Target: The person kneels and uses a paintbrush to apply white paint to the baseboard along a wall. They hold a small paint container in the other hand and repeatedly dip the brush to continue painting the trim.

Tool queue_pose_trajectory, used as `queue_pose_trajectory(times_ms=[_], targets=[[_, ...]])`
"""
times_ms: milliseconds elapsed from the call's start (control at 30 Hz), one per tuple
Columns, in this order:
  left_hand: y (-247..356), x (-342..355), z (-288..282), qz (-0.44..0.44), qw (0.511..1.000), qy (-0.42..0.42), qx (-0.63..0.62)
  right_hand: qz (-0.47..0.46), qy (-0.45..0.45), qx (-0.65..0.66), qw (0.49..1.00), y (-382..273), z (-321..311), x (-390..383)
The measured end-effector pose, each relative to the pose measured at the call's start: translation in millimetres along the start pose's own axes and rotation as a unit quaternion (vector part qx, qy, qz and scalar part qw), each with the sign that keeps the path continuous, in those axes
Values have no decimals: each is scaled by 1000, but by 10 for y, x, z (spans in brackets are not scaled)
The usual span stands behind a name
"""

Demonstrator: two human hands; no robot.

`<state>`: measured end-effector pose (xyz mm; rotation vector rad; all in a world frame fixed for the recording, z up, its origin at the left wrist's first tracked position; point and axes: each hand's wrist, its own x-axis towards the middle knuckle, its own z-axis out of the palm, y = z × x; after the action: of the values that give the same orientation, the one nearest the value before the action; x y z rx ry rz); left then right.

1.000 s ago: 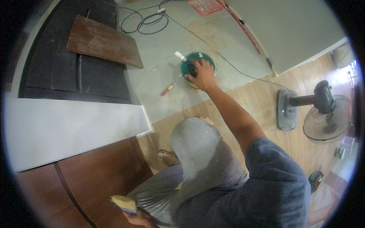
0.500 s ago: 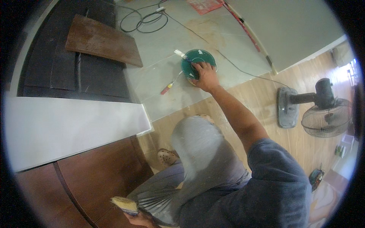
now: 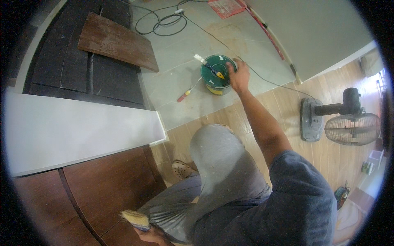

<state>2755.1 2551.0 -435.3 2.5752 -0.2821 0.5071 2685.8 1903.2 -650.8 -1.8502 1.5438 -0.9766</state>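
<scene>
A round bucket (image 3: pixel 215 90) with a green lid (image 3: pixel 212 70) stands on the grey floor. On the lid lies a small paintbrush (image 3: pixel 211 67) with white bristles and a yellow handle end. My right hand (image 3: pixel 240 76) is at the lid's right edge, its thumb over the top and its fingers around the rim. At the lower left, my left hand (image 3: pixel 150 235) is closed round a wide paintbrush (image 3: pixel 136 220) with pale bristles, held beside my leg. A screwdriver-like tool with a red and yellow handle (image 3: pixel 184 96) lies left of the bucket.
A brown board (image 3: pixel 119 41) rests on a dark panel (image 3: pixel 53 65) at the far left. Coiled black cable (image 3: pixel 162 26) lies beyond the bucket. A standing fan (image 3: pixel 351 119) is on the right, and a red dustpan (image 3: pixel 227 7) at the back. A brown door panel (image 3: pixel 102 188) lies near left.
My right hand has moved from the small paintbrush on the lid to the lid's right edge, uncovering the brush's handle. The left hand still holds the wide paintbrush. The view has shifted slightly.
</scene>
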Motion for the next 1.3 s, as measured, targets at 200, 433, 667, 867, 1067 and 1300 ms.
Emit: queue_pose_trajectory(times_ms=[200, 433, 667, 867, 1067, 1300], targets=[[-353, -9, 50, -60, 987, -35, -145, 468, -155, 249, 834, 741, 218, 352], [-45, 72, 43, -34, 994, -56, -87, 334, -85, 160, 925, 922, 332, 547], [113, 106, 34, -11, 999, -42, -27, 268, 17, 108, 957, 639, 273, 438], [56, 78, -35, 25, 999, -41, -12, 269, -50, 41, 961, 608, 211, 437], [-15, -75, -64, -46, 997, -51, -23, 177, -6, -33, 984, 347, 181, 292], [596, 133, -105, -134, 989, -49, -45, 61, -50, -19, 997, 4, 90, 123]])
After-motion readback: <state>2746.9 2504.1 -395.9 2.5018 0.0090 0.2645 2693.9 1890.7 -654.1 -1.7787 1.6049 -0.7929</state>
